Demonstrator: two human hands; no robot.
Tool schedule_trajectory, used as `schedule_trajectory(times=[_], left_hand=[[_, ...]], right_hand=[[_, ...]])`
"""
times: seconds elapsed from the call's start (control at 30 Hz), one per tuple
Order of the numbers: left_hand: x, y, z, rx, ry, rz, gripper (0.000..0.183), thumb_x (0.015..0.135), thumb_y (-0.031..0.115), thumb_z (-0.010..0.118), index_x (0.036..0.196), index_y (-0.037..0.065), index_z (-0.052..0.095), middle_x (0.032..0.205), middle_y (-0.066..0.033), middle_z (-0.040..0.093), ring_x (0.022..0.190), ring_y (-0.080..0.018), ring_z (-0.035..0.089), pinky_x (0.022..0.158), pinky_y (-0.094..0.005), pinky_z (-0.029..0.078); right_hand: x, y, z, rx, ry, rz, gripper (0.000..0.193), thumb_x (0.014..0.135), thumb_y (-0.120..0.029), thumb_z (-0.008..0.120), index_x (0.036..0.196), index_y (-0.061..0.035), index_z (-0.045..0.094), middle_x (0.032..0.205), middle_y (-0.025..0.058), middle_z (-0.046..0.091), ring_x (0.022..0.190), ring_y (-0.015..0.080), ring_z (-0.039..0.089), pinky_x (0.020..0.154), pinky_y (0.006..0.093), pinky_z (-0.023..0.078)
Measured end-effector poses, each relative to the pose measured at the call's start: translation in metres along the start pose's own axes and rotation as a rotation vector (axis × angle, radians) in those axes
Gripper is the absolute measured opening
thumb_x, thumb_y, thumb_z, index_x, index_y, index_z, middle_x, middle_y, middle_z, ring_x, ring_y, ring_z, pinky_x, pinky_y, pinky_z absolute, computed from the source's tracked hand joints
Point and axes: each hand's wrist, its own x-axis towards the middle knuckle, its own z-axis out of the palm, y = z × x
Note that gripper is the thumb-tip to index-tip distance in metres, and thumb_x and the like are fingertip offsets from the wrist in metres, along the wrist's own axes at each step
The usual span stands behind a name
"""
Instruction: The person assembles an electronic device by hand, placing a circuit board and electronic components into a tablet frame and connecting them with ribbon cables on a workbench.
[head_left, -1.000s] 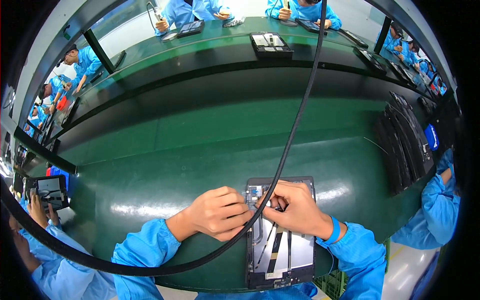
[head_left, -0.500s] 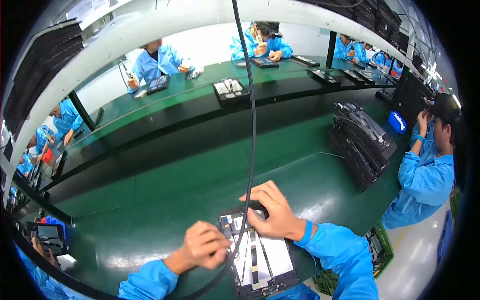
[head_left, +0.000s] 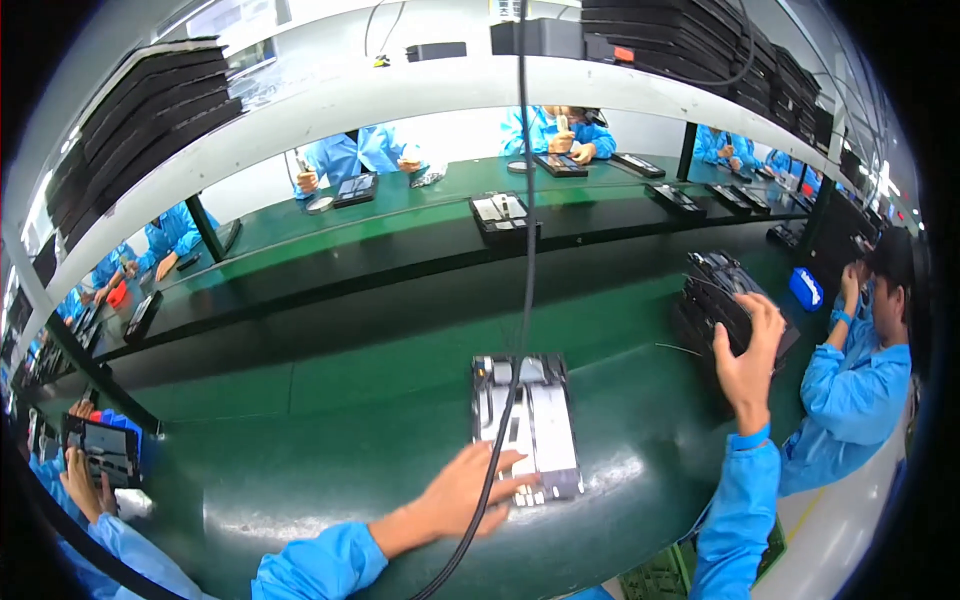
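Note:
An opened flat device (head_left: 527, 420), black-framed with pale inner parts, lies on the green bench (head_left: 330, 440) in front of me. My left hand (head_left: 468, 492) rests open at its near edge, fingertips on the frame. My right hand (head_left: 748, 362) is raised to the right, fingers spread, at a stack of black device trays (head_left: 722, 300); it touches or nearly touches the stack and holds nothing. A black cable (head_left: 522, 260) hangs down across the middle of the view, over the device.
A raised green shelf (head_left: 400, 235) at the back carries more devices, with workers in blue behind it. A person in blue (head_left: 850, 385) stands at the right. Another worker's hands hold a device (head_left: 100, 450) at the left. Black trays sit on the top shelf.
My right hand left the device and swung up to the tray stack at the right. My left hand stayed at the device's near edge. The view tilted upward.

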Motion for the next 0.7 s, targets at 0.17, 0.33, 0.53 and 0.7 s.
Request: schedule_trajectory(times=[0.17,0.33,0.53,0.7], left_hand=[[0.023,-0.074,-0.023,0.164,0.192,-0.148,0.059,0.077,0.016,0.077,0.135,0.006,0.070,0.133,-0.0177,0.069,0.116,-0.0389,0.065,0.105,-0.0497,0.051],[0.029,-0.122,-0.031,0.297,0.379,-0.363,0.066,0.079,0.011,0.076,0.144,0.004,0.063,0.132,-0.0175,0.066,0.127,-0.0395,0.059,0.112,-0.0505,0.048],[0.020,-0.095,-0.025,0.294,0.442,-0.373,0.069,0.079,0.008,0.073,0.147,0.004,0.060,0.139,-0.0190,0.063,0.135,-0.0402,0.055,0.115,-0.0512,0.046],[0.017,-0.063,-0.023,0.224,0.455,-0.283,0.067,0.081,0.006,0.072,0.147,0.003,0.059,0.141,-0.0187,0.063,0.139,-0.0403,0.054,0.118,-0.0516,0.045]], right_hand=[[0.012,0.129,-0.034,-0.312,-0.503,0.181,0.127,0.071,-0.052,0.094,0.173,-0.0099,0.032,0.166,0.0241,0.042,0.155,0.0451,0.038,0.129,0.0564,0.031],[0.042,0.146,-0.048,-0.313,-1.065,0.400,0.160,0.058,-0.079,0.094,0.179,-0.0117,0.016,0.181,0.0347,0.014,0.168,0.0521,0.013,0.135,0.0625,0.015],[0.072,0.177,-0.023,-0.236,-1.057,0.465,0.153,0.057,-0.069,0.097,0.179,-0.0161,0.021,0.175,0.0352,0.028,0.162,0.0532,0.028,0.134,0.0592,0.023],[0.059,0.192,-0.027,-0.177,-0.807,0.420,0.141,0.052,-0.051,0.098,0.175,-0.0203,0.036,0.158,0.0249,0.055,0.145,0.0484,0.053,0.126,0.0589,0.036]])
